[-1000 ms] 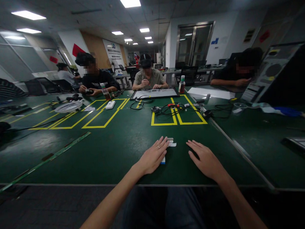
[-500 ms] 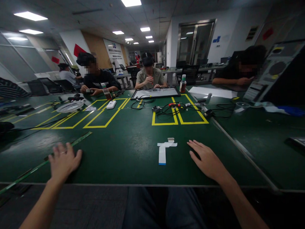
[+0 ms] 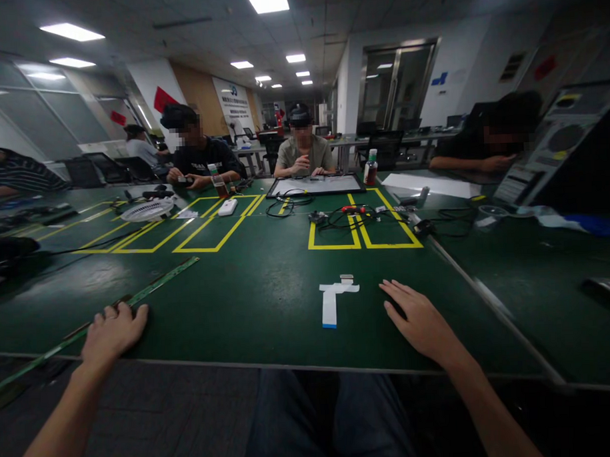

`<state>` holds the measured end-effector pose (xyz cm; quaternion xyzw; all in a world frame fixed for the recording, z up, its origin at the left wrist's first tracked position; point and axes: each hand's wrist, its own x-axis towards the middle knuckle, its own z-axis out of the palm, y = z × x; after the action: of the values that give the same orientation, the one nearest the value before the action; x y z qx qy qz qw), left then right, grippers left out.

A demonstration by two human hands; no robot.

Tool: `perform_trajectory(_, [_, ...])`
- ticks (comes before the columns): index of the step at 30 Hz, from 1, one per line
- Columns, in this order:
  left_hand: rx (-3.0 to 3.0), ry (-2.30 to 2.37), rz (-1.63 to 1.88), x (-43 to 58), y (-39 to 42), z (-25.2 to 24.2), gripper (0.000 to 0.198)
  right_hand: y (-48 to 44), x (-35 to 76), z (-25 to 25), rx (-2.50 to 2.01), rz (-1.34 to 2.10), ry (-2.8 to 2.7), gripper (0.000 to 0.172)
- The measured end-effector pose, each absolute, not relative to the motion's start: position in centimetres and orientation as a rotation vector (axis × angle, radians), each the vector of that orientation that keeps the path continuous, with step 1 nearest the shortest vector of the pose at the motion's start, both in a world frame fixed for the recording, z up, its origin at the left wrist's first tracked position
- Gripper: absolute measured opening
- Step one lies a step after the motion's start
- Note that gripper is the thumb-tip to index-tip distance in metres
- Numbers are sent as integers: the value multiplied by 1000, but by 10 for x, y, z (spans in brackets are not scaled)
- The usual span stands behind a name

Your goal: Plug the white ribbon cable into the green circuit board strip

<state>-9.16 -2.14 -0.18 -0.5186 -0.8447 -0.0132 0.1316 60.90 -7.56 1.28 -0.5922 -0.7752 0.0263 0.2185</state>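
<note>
Hands well apart. Left hand at green strip, fingers across it, thumb spread to right; whether fingers grip, cannot tell. Strip on left part of table, long axis slanting from near left, where it overhangs edge, to far right. Left hand much nearer. Right hand flat, fingers extended, nothing visible in it; white ribbon cable lies near, to its left. Tabletop dark green, smooth, faintly glossy; yellow tape farther out. Room dim, co-worker seated opposite.

smooth glossy tabletop, matt ribbon cable, shiny circuit-board strip, denim trousers
</note>
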Motion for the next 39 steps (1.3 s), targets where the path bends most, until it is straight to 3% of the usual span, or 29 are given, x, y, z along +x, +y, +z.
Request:
perform_trajectory(7, [-1624, -2559, -39, -23, 8, -7, 90, -76, 608, 14, -1628, 88, -2134, 50])
perform_trajectory(23, [-2556, -2025, -373, 234, 36, 5, 79, -76, 609, 13, -1626, 97, -2127, 50])
perform_trajectory(30, [-2897, -1746, -426, 292, 49, 8, 81, -77, 608, 15, -1610, 94, -2125, 48])
perform_trajectory(39, [-2876, -1781, -468, 322, 41, 17, 82, -77, 606, 18, -1653, 81, -2145, 50])
